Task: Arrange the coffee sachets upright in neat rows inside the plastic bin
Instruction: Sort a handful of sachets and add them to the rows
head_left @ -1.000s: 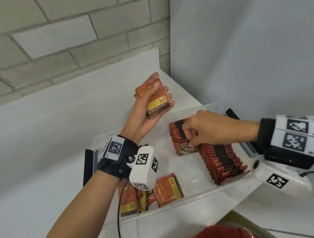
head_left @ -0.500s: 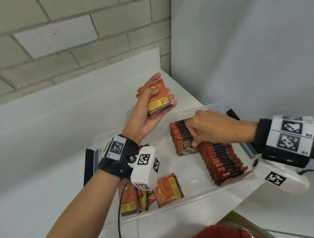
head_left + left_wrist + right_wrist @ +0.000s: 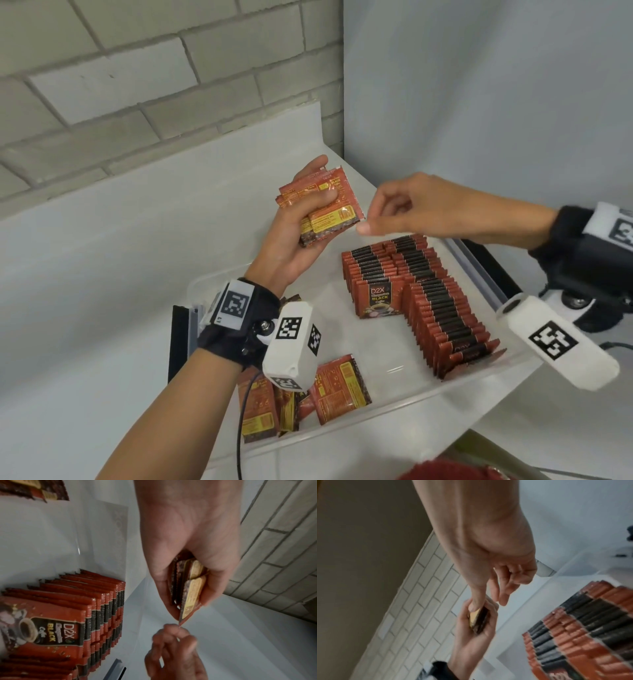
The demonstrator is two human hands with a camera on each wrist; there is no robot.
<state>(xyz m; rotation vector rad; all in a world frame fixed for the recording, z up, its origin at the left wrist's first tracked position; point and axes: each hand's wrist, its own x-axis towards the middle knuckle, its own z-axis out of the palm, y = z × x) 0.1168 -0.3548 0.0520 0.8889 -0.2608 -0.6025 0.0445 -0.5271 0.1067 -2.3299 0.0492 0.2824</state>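
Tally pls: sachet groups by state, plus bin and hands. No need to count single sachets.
Upright rows: 2
Loose flat pile: 1
Held stack: 1
Plastic bin: 1
Hands: 2, left hand and right hand
Total: 7

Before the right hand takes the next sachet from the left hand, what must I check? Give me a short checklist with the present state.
1. Left hand holds the stack of sachets firmly: ok.
2. Right hand fingertips at the corner of the top sachet: ok.
3. Only one sachet pinched: cannot tell.
4. Standing rows in the bin neat and upright: ok.
5. Free floor in the bin for another row: ok.
6. Loose sachets lying flat are all sorted: not ok.
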